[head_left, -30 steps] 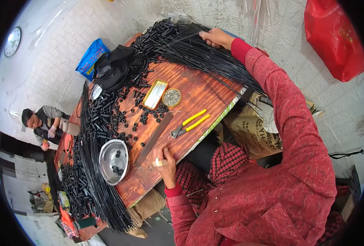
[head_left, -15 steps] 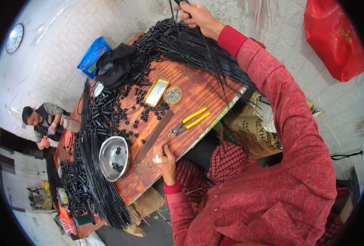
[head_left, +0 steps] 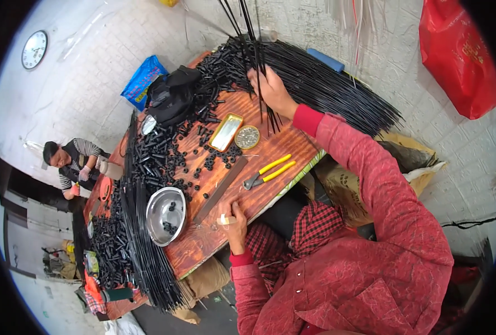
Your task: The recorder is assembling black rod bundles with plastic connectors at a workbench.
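Note:
My right hand [head_left: 275, 94] is closed round a small bunch of long thin black rods [head_left: 257, 50]. They stand nearly upright, their lower ends close to the wooden tabletop. My left hand [head_left: 234, 224] rests at the near table edge with curled fingers and a pale wrap on one finger; whether anything is inside it is hidden. Beside it lie a dark flat strip [head_left: 221, 190] and pliers with yellow handles [head_left: 270, 170]. Farther in are a rectangular yellow tin [head_left: 225, 132], a round tin of small metal pieces [head_left: 247, 137] and scattered small black rings [head_left: 210, 163].
A metal bowl [head_left: 154, 230] holds a few black rings. Bundles of black rods lie at the far right [head_left: 337, 84] and at the left [head_left: 142, 251]. Black tubular pieces [head_left: 147, 151] heap along the far side near a black bag [head_left: 172, 95]. Another person [head_left: 72, 164] works at the left.
My right hand has come down and nearer over the table with the rods, which now stand more upright. My left hand stays at the table edge. The view has shifted slightly.

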Motion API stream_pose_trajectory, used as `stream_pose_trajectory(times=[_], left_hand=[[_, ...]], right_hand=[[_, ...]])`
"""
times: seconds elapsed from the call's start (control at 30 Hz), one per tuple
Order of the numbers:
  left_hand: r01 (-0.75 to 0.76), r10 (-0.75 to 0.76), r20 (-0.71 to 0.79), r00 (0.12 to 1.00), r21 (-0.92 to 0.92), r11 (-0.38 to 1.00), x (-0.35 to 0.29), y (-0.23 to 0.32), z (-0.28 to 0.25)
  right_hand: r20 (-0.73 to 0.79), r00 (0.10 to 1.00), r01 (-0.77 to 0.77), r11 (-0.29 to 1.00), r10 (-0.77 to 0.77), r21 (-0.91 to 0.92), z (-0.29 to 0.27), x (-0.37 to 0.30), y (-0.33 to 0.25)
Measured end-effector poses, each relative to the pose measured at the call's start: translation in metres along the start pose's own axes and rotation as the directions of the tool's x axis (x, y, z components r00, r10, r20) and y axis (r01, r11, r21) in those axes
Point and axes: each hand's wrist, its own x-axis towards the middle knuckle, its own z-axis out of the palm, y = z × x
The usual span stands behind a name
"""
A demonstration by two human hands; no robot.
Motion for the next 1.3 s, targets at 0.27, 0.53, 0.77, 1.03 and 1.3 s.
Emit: stream_pose_trajectory(times=[0.27, 0.53, 0.77, 1.03, 1.3], left_hand=[[0.079, -0.08, -0.007, 0.997, -0.053, 0.995, -0.007, -0.005, -0.003], [0.22, -0.241, -0.032, 0.97, -0.314, 0.924, -0.02, 0.018, -0.018], [0.319, -0.259, 0.187, 0.947, -0.607, 0.728, -0.038, 0.101, -0.05], [0.372, -0.229, 0.298, 0.927, -0.645, 0.667, -0.06, 0.161, -0.079], [0.405, -0.442, 0.127, 0.888, -0.671, 0.621, -0.093, 0.154, -0.05]], right_hand=[[0.112, 0.992, -0.013, 0.926, 0.059, -0.376, 0.003, -0.012, -0.061], [0.424, 0.89, 0.09, 0.847, 0.167, -0.523, -0.005, -0.052, -0.119], [0.6, 0.597, -0.476, 0.837, 0.532, -0.268, 0.029, -0.115, -0.169], [0.619, 0.468, -0.635, 0.727, 0.631, -0.261, 0.039, -0.182, -0.186], [0.588, 0.62, -0.401, 0.854, 0.52, -0.333, 0.033, -0.263, -0.167]])
